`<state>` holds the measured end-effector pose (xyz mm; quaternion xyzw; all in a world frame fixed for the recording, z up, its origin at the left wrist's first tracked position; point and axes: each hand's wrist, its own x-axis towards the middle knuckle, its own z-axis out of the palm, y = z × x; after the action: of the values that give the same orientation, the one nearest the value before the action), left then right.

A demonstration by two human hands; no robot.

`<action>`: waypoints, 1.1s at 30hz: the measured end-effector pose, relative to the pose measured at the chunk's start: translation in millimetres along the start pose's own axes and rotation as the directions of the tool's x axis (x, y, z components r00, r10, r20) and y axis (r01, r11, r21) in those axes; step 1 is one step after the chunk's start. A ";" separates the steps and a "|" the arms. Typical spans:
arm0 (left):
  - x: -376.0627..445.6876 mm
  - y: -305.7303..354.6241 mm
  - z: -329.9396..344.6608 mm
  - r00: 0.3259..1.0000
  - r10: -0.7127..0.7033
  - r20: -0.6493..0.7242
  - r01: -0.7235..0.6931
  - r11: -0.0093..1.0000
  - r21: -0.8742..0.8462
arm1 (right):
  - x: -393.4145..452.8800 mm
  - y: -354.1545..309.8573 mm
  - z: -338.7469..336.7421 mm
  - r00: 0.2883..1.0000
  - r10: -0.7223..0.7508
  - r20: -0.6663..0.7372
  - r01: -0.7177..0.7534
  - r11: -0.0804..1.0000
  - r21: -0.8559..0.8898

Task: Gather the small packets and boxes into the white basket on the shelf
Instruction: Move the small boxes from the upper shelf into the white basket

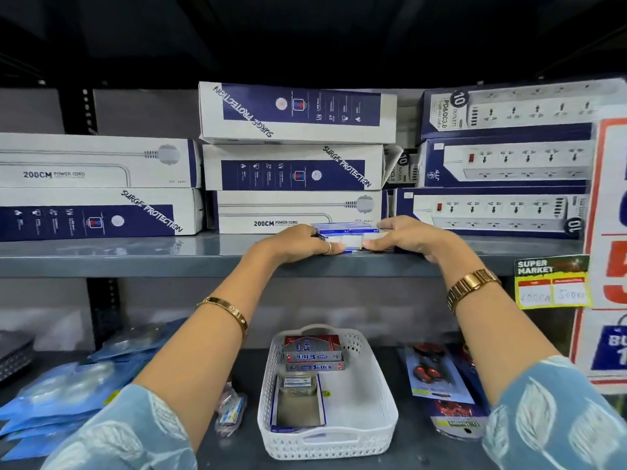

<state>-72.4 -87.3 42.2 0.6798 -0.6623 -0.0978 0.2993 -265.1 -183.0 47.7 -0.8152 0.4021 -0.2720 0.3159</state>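
A stack of small blue-and-white boxes [347,234] sits at the front of the upper grey shelf [135,256]. My left hand [300,242] grips its left end and my right hand [407,237] grips its right end, thumbs on the front face. Below, on the lower shelf, stands the white basket [369,432]. It holds red-and-silver Softek boxes [312,352] at its far end and an open blue-edged carton [298,405] near the middle. A small clear packet [232,410] lies just left of the basket.
Large surge-protector and power-cord boxes [295,164] are stacked behind the small boxes. Blue blister packs [68,395] lie left on the lower shelf, scissor packs [437,374] right. A yellow price tag [553,283] and red-and-white signs [610,232] hang at right.
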 end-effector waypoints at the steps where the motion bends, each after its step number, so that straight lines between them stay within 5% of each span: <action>1: 2.0 0.1 -0.3 1.000 0.000 0.019 0.000 1.000 -0.029 | 1.3 0.8 -0.5 1.000 0.001 0.006 -0.001 1.000 0.003; 14: -4.7 1.3 4.0 0.996 0.055 0.064 -0.051 0.997 -0.062 | -3.9 2.4 7.8 0.998 -0.047 -0.031 0.048 0.998 0.036; 23: -17.7 -0.8 6.7 1.000 0.025 0.006 -0.025 0.996 0.080 | -30.3 -3.6 14.7 0.995 -0.089 -0.048 0.089 0.996 -0.004; 27: -30.0 -3.0 10.8 0.998 0.036 -0.060 -0.027 0.988 0.152 | -52.8 -2.1 23.9 0.986 -0.120 -0.113 0.133 0.985 0.113; 33: -73.7 -1.9 31.3 0.957 0.109 -0.268 -0.164 0.968 -0.193 | -89.6 -0.4 42.6 0.921 -0.177 -0.346 0.300 0.890 0.343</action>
<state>-95.0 -25.4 -3.3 0.6033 -0.6494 -0.0589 0.4591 -282.6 -96.0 3.3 -0.7275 0.2797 -0.5063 0.3691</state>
